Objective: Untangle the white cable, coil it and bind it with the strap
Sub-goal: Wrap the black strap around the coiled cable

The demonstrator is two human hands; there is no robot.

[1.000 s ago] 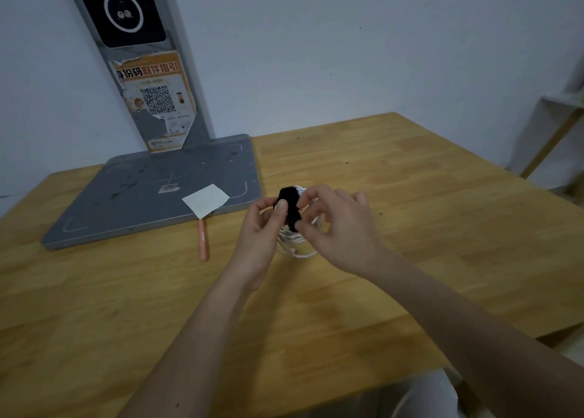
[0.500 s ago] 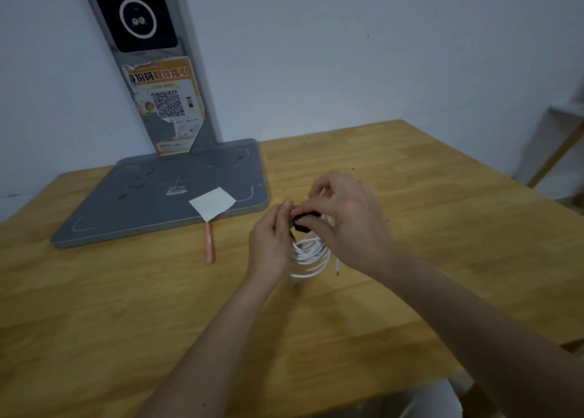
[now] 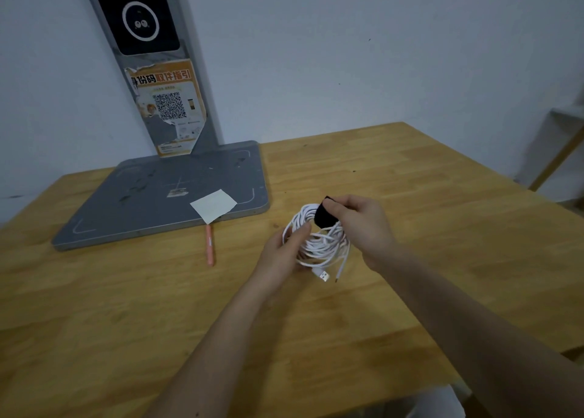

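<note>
Since half a second ago the hands have pulled apart, so the coiled white cable [image 3: 319, 244] shows fully, held over the wooden table [image 3: 410, 196]. Black fabric strap [image 3: 325, 216] wraps its top; right hand [image 3: 363, 225] pinches it there, probably pressing it closed. Left hand [image 3: 284, 253] curls round the loops, steadying them. Orange pen [image 3: 209, 244] lies nearby.

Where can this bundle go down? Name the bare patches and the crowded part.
Bare wood lies right of the right hand, out to the table's right edge, and along the near edge under both forearms. The left is crowded: grey base plate, white paper overhanging it, orange pen. Left hand and coiled cable with black strap fill the middle.
</note>
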